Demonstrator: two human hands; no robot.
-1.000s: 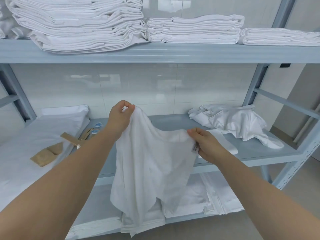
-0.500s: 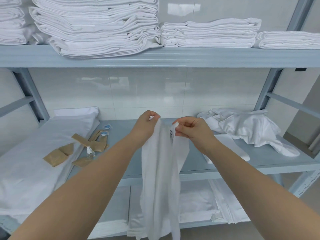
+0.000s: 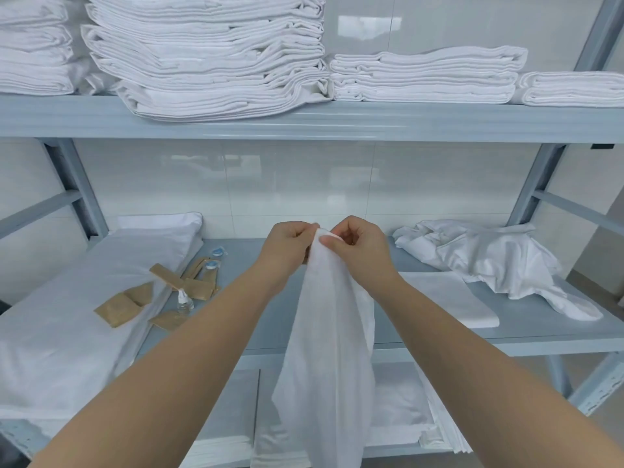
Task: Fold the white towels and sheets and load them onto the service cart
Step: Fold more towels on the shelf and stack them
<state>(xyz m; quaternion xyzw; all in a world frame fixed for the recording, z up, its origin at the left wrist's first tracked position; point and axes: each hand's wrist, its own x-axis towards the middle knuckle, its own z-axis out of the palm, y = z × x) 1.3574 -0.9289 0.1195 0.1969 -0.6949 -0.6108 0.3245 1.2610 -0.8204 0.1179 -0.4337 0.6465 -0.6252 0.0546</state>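
Both hands have closed together since a second ago, when they held the towel's top corners spread apart; now the left hand point(image 3: 287, 249) and right hand point(image 3: 354, 246) touch at the cloth's top edge, each pinching it between thumb and curled fingers; the white towel point(image 3: 329, 359) hangs doubled straight down from that pinch toward 6 o'clock, in front of the grey shelf point(image 3: 526, 327); a crumpled white sheet point(image 3: 489, 261) lies on the shelf at 3 o'clock of the hands, well apart; brown paper packets point(image 3: 118, 309) sit at 9 o'clock; folded linen stacks point(image 3: 209, 55) fill the upper shelf at 12 o'clock.
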